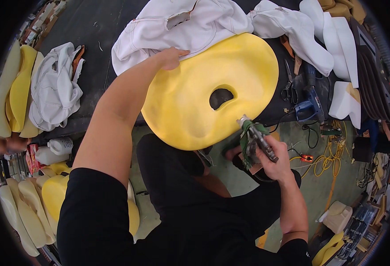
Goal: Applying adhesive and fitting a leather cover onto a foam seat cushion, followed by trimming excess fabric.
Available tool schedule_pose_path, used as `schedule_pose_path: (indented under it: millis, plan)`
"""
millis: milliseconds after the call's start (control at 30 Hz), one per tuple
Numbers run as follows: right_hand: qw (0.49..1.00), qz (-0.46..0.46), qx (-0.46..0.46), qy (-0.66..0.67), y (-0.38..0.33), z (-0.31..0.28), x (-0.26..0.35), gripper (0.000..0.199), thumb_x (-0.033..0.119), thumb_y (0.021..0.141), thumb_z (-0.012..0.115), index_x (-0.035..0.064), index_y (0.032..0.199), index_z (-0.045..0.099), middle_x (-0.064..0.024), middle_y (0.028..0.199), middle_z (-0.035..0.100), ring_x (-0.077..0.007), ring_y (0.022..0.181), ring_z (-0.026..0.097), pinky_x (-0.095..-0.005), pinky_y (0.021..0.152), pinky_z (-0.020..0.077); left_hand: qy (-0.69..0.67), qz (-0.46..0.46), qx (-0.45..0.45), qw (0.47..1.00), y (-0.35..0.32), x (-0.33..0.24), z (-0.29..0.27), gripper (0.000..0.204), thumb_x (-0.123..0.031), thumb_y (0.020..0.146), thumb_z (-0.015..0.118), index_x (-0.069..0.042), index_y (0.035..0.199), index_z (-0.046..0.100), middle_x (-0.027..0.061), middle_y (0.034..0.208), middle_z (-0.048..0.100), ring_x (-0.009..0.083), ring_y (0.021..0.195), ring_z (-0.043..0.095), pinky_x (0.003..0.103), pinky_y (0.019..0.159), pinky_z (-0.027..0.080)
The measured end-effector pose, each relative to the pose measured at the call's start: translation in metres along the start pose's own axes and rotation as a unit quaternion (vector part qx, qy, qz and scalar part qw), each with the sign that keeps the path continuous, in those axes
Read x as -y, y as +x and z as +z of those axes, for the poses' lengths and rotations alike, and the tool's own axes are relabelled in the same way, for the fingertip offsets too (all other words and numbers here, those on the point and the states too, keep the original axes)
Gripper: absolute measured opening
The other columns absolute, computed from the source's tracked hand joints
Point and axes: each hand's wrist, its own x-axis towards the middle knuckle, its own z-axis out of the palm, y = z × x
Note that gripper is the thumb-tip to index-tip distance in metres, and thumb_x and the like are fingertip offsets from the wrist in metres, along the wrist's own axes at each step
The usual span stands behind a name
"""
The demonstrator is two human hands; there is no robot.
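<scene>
A large oval yellow foam cushion (172, 106), with a hole through its middle, rests tilted at the near edge of the black-topped table. My left hand (172, 58) grips its upper left edge; one finger stretches along the rim and the others are mostly hidden. Directly behind the cushion lies a white stitched cover (148, 33), touching that hand. In my right hand (274, 159) is a metal spray gun (262, 142) wrapped in green material. Its nozzle is close to the cushion's lower right edge, below the hole.
Scissors (287, 84) and a blue power tool (309, 105) lie right of the cushion. White covers (292, 33) and a white shaped piece (345, 104) sit further right. Another white cover (55, 88) is at left, beside yellow foam pieces (21, 86). Yellow cable (325, 162) coils on the floor.
</scene>
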Motion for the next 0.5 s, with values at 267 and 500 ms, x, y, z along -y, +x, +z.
schedule_pose_path:
  millis: [267, 500]
  plan:
    - [0.998, 0.001, 0.043, 0.054, -0.002, 0.01, 0.004, 0.013, 0.005, 0.089, 0.071, 0.0007, 0.101, 0.068, -0.01, 0.067, 0.064, -0.0215, 0.059, 0.067, -0.0345, 0.06, 0.0498, -0.007, 0.001, -0.001, 1.0, -0.003, -0.003, -0.003, 0.092, 0.007, 0.082, 0.047, -0.034, 0.164, 0.047, 0.0247, 0.15, 0.06, 0.043, 0.129, 0.064, 0.045, 0.106, 0.053]
    - [0.993, 0.045, -0.09, 0.056, 0.009, 0.018, 0.005, 0.016, 0.009, 0.09, 0.072, -0.0011, 0.101, 0.066, -0.0054, 0.067, 0.056, -0.0102, 0.062, 0.053, -0.0318, 0.059, 0.043, -0.019, 0.007, 0.004, 1.0, -0.003, -0.002, -0.004, 0.093, 0.008, 0.08, 0.045, -0.033, 0.164, 0.048, 0.0244, 0.147, 0.062, 0.0434, 0.127, 0.066, 0.045, 0.104, 0.054]
